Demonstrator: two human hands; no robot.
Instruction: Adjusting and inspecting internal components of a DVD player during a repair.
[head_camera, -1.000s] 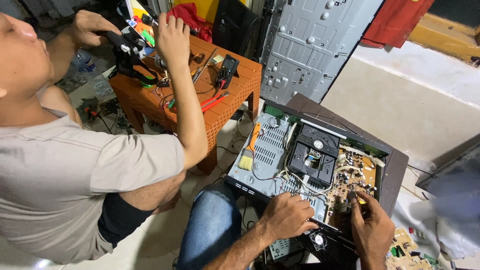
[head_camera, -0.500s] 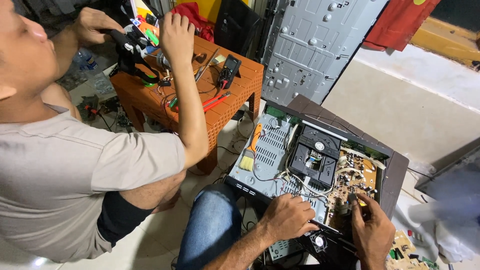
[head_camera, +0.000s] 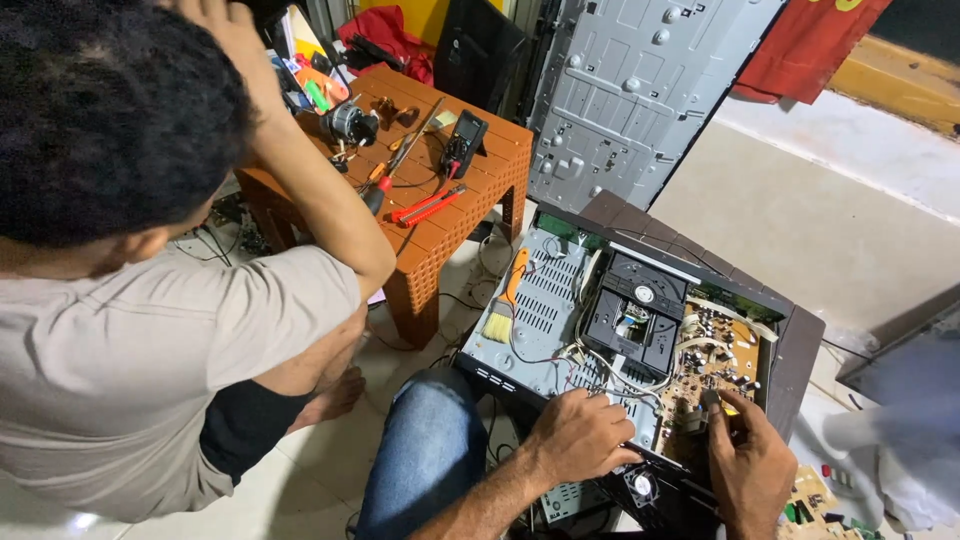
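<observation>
At 9 o'clock a co-worker (head_camera: 130, 300) in a grey shirt crouched with back to camera, one arm raised, elbow over the table edge.

At 11 o'clock stood an orange table (head_camera: 440, 215) carrying a small motor (head_camera: 350, 122), a screwdriver (head_camera: 400, 155), a meter (head_camera: 464, 142) and red pliers (head_camera: 428, 206).

At 12 o'clock a grey metal panel (head_camera: 630, 90) leaned upright.

Centre to 4 o'clock: the player (head_camera: 540, 320), cover off, tilted on the floor against the wearer's blue-jeaned knee (head_camera: 425, 450). An orange-handled brush (head_camera: 505, 300) lay on its grey plate. A black disc drive (head_camera: 635, 315) sat mid-chassis; a brown board (head_camera: 715, 365) lay just right of it.

Left hand (head_camera: 580, 440) at 5 o'clock rested on the player's near edge, fingers curled loosely over the wiring; clamped on nothing visible.

Right hand (head_camera: 750, 465) just right of it, fingers pinched together at the board's near edge around a small dark tool with a yellow part (head_camera: 715, 405); kind of tool: cannot tell.
</observation>
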